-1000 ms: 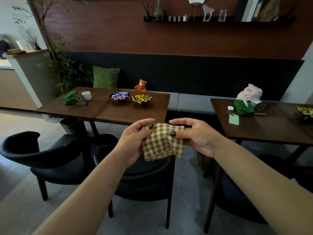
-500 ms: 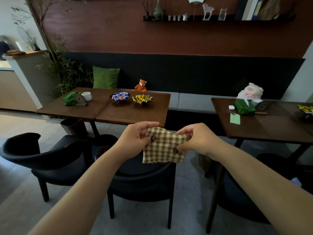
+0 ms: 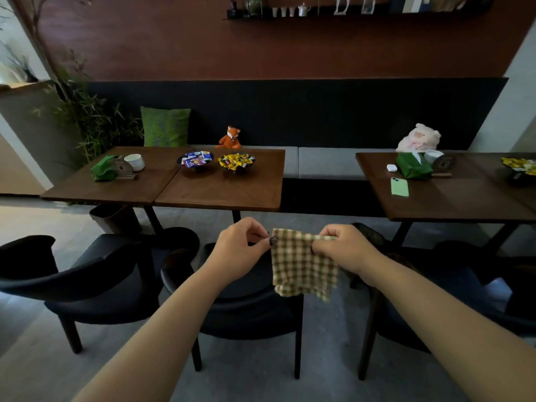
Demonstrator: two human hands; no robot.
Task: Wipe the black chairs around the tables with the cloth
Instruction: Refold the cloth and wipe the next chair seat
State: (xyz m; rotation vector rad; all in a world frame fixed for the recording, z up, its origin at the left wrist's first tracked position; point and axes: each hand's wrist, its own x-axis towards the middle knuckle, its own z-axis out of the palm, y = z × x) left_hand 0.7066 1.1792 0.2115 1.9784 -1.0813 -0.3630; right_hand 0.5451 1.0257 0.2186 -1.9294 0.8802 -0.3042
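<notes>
Left hand (image 3: pixel 237 253) and right hand (image 3: pixel 345 250) pinch a green-checked cloth (image 3: pixel 304 268) above a black chair (image 3: pixel 246 309); beyond them, brown wooden tables (image 3: pixel 220 192), seemingly before a cushioned bench.

Cloth (image 3: pixel 304 265) green-cream check; chairs (image 3: pixel 95 274) black; tables (image 3: pixel 220 187) dark brown; cushion (image 3: pixel 165 126) green.

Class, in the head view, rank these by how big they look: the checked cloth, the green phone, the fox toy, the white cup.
1. Checked cloth, nearest the camera, so apparent size only.
2. Fox toy.
3. Green phone and white cup: too alike to rank.
</notes>
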